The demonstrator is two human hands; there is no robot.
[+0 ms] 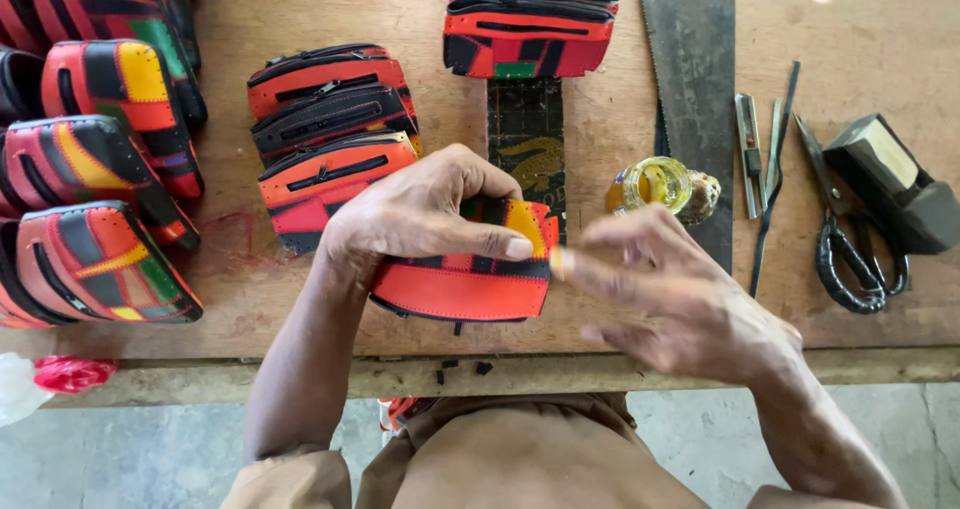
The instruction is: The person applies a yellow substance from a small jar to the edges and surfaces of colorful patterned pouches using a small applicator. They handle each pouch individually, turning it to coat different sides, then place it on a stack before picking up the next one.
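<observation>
While the wide bare wooden workbench (860, 29) is carrying everything, the finished work is lying mostly at ten and eleven o'clock: a column of patchwork pouches in red, black, yellow and green (95, 209) is overlapping along the left edge, a second stack of three zipped red-and-black pouches (325, 119) is sitting just inside it, and another pile of red-and-black pouches (530, 19) is resting at twelve o'clock. A grey-bladed handsaw (695, 79) is lying at one o'clock, with black-handled scissors (850, 239) and a dark angular block-shaped tool (895, 184) at three o'clock, thin metal hand tools (765, 159) between them, and a small glass jar of yellowish liquid (665, 184) near the saw.

At the centre, the left hand (420, 214) is pinching the orange-red leather pouch with black and yellow patches (460, 279), thumb along its top, pressing it onto the bench. The right hand (680, 299), blurred, is hovering just beside the pouch's right end with fingers loosely spread, apparently holding nothing.

Judging by the many completed pouches around, most pieces look done, and this one is being worked on.
</observation>
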